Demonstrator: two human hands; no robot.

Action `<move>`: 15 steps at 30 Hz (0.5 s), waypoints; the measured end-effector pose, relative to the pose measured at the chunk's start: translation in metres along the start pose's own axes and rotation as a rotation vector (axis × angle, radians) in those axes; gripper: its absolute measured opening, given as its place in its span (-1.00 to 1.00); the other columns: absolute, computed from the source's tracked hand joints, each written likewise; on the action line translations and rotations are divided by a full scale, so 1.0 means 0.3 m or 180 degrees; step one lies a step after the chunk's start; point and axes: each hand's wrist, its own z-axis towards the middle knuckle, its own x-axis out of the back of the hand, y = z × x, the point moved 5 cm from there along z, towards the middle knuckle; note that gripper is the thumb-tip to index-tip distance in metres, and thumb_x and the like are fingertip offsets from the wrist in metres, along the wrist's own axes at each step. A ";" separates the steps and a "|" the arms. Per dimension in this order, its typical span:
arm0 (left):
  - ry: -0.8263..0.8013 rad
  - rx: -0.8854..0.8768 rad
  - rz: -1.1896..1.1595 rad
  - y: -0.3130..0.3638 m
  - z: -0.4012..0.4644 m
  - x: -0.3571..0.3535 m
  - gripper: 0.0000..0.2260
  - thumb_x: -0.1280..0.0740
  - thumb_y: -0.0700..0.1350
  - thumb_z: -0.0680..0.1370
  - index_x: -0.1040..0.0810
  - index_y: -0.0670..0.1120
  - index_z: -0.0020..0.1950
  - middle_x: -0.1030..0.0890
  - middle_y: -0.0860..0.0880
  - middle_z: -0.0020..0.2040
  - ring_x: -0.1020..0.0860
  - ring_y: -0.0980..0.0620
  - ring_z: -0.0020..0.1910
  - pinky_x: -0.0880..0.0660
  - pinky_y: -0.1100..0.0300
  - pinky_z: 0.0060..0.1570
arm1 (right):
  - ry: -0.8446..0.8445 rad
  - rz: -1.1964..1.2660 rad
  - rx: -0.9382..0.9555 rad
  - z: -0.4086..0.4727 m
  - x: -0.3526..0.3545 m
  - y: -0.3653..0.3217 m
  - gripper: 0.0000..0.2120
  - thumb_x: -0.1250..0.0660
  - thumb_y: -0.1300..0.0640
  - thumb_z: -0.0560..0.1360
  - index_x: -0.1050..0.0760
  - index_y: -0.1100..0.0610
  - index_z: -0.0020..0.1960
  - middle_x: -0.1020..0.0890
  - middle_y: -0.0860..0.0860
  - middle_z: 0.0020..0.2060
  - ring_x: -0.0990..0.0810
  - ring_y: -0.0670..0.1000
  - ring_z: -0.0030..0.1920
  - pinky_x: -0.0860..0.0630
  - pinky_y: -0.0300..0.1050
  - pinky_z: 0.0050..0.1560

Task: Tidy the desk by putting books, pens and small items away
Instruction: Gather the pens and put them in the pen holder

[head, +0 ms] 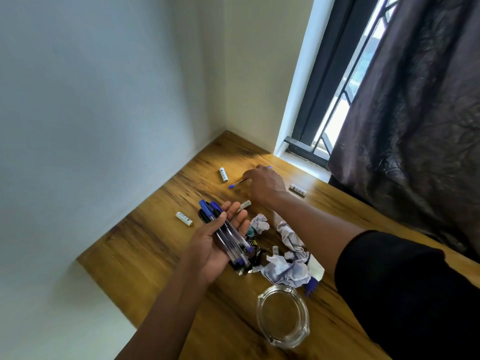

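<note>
Left hand [223, 237], centre of frame: palm up, fingers curled loosely round a bundle of pens [228, 237], caps toward upper left. Right hand [265, 185], above centre: reached to the far part of the table [130, 255], fingertips pinching a single blue pen [235, 184] lying on the wood; grip only partly visible behind the knuckles.

Handling, judged: pens light, stiff, smooth-barrelled and prone to roll or slide from a loose bundle. Pinch at mid-barrel, lift level, lay parallel to the bundle, then tighten the left fingers.

Surroundings:
- Batteries scattered on the wood: one [223, 174] just left of the single pen, one [184, 219] at left of the bundle, one [244, 206] just beside the left fingertips, one [297, 190] right of the right wrist. Cylindrical; likely to roll if nudged.
- Crumpled paper [285, 268] and dark wrappers [253, 258] below the right forearm, near the bundle's lower ends.
- Glass ashtray [283, 317], lower centre; judged heavy and breakable.
- Curtain [415, 126] at right, beside the window [337, 100].
</note>
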 end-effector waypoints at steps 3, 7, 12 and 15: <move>-0.0023 0.0031 0.0012 -0.004 0.001 -0.002 -0.58 -0.23 -0.25 0.65 -0.38 -0.21 0.53 -0.66 -0.17 0.24 -0.67 -0.15 0.16 -0.60 -0.09 0.21 | 0.0117 -0.0243 0.0029 -0.003 0.010 0.003 -0.74 -0.26 0.23 0.58 -0.67 -0.01 0.11 -0.65 0.06 0.05 -0.64 0.14 -0.01 -0.62 0.01 -0.05; 0.0010 0.0056 0.0010 -0.012 0.001 -0.009 -0.58 -0.25 -0.22 0.66 -0.39 -0.21 0.53 -0.66 -0.17 0.24 -0.65 -0.15 0.19 -0.60 -0.08 0.20 | 0.0178 -0.0215 -0.0074 -0.027 0.028 0.020 -0.79 -0.27 0.17 0.61 -0.64 -0.02 0.11 -0.67 0.06 0.01 -0.61 0.13 -0.06 -0.45 -0.08 -0.16; -0.0017 0.0072 0.0036 -0.041 0.005 -0.036 -0.60 -0.25 -0.16 0.68 -0.41 -0.22 0.51 -0.65 -0.19 0.29 -0.65 -0.19 0.23 -0.60 -0.12 0.19 | 0.0657 0.0894 -0.0469 -0.088 0.081 0.060 -0.81 -0.35 0.17 0.55 -0.66 -0.07 0.04 -0.68 0.00 -0.10 -0.62 0.10 -0.09 -0.50 -0.10 -0.16; -0.0111 0.0141 0.0015 -0.071 0.012 -0.064 -0.58 -0.24 -0.10 0.68 -0.40 -0.23 0.52 -0.57 -0.19 0.40 -0.57 -0.19 0.35 -0.51 -0.16 0.30 | 0.1033 0.1499 -0.0486 -0.174 0.157 0.055 -0.81 -0.36 0.20 0.45 -0.71 0.00 -0.07 -0.64 -0.11 -0.33 -0.63 0.01 -0.21 -0.58 -0.10 -0.09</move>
